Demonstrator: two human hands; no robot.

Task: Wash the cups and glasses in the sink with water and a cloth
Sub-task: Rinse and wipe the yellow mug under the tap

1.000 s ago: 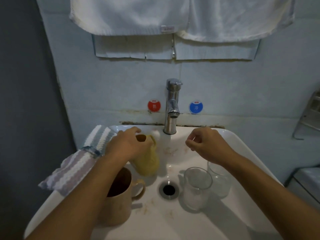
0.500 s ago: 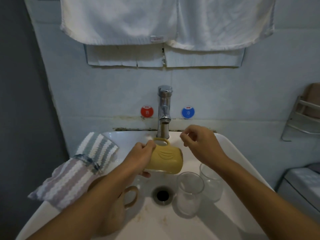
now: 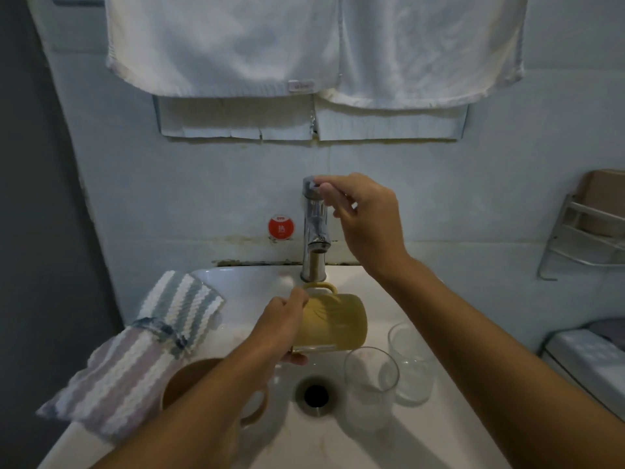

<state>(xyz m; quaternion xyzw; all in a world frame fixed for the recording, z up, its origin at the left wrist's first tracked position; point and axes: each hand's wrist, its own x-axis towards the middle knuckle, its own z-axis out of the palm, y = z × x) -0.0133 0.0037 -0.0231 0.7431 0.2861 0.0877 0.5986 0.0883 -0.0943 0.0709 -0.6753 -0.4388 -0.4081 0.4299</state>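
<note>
My left hand (image 3: 282, 321) grips a yellow mug (image 3: 333, 324) and holds it on its side above the white sink (image 3: 449, 431), just under the chrome tap (image 3: 315, 228). My right hand (image 3: 363, 216) is raised to the top of the tap, with fingertips and thumb pinching its handle. No water is visible. Two clear glasses (image 3: 370, 389) (image 3: 411, 362) stand upright in the basin right of the drain (image 3: 316, 395). A brown mug (image 3: 206, 387) sits at the basin's left, partly hidden by my left forearm. A striped cloth (image 3: 142, 350) lies over the sink's left rim.
White towels (image 3: 304, 45) hang on the wall above the tap. A red hot-water sticker (image 3: 281, 227) sits left of the tap. A metal wall rack (image 3: 588, 225) is mounted at the right, and a white appliance corner (image 3: 588, 353) shows below it.
My right hand rose from above the basin to the tap handle and took hold of it. My left hand lifted the yellow mug from upright in the basin and turned it sideways under the spout.
</note>
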